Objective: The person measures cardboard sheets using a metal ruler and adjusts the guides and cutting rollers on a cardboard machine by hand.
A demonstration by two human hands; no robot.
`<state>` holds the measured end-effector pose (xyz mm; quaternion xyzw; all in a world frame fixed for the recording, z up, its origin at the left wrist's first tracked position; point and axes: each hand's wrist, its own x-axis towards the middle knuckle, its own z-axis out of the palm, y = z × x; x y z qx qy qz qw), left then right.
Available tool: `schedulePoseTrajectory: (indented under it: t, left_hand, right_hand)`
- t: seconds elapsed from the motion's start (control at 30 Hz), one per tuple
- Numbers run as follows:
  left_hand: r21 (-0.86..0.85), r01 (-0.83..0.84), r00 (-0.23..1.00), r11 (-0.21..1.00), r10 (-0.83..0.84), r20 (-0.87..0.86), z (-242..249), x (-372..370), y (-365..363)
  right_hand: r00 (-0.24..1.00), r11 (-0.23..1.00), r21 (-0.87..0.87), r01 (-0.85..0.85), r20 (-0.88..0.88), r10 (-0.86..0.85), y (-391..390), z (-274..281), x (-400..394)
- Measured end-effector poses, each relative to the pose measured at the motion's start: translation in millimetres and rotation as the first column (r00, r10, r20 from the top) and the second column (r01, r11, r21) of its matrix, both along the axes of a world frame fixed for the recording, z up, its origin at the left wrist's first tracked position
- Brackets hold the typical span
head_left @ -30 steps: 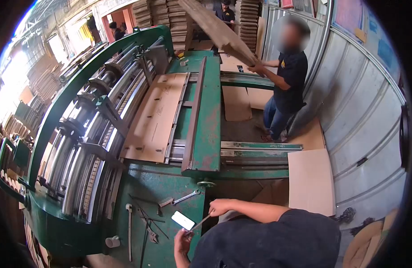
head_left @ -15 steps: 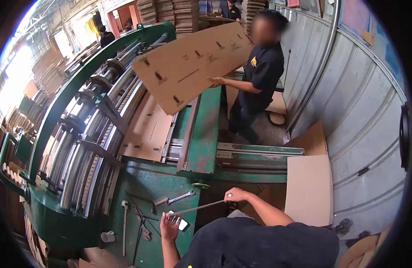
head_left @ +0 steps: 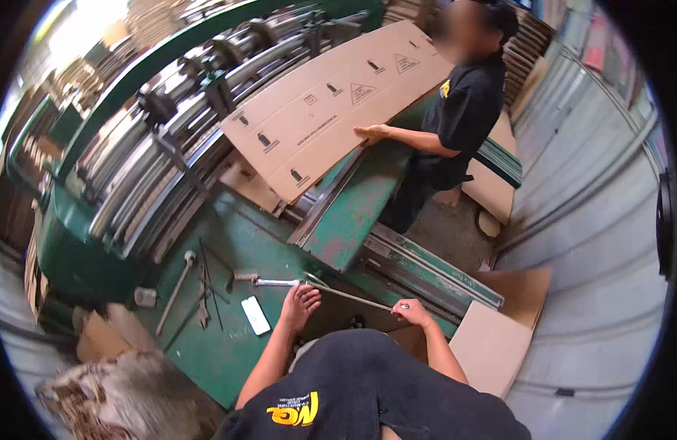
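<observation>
My right hand (head_left: 412, 312) is closed around one end of a thin greyish rod (head_left: 357, 297). From there the rod slants up to my left hand (head_left: 302, 302), whose fingers are loosely bent and apart beside its far end. Whether the fingertips touch the rod is hard to tell. Just beyond my left hand a metal wrench (head_left: 276, 282) lies on the green machine table (head_left: 228, 367). A phone (head_left: 255, 316) with a lit screen lies on the table to the left of my left hand.
A co-worker (head_left: 463, 110) across the machine holds a large printed cardboard sheet (head_left: 327, 103). Rollers (head_left: 151, 187) stand at left, with tools (head_left: 204, 293) and a small white cup (head_left: 144, 296) nearby. Plain cardboard (head_left: 489, 345) lies at right, beside the metal wall (head_left: 595, 286).
My view has turned and shifted, so the machine and table appear moved. Both hands and the rod now appear higher, and the rod tilts the other way. The co-worker still holds the sheet.
</observation>
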<state>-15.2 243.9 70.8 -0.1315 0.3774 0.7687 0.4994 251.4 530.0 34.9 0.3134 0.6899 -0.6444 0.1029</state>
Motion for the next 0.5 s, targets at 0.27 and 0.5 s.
schedulePoseTrajectory:
  t: [0.27,0.5]
  left_hand:
    - [-0.132,-0.174,0.984,0.976,0.177,0.009,-25.2,23.7,28.4]
    - [-0.211,-0.300,0.954,0.930,0.288,-0.089,-48.3,8.8,40.6]
  right_hand:
    - [0.999,0.999,-0.026,-0.047,-0.008,0.047,49.7,-1.8,-5.1]
    - [0.998,0.998,-0.041,-0.048,-0.042,0.046,68.6,-17.6,-0.6]
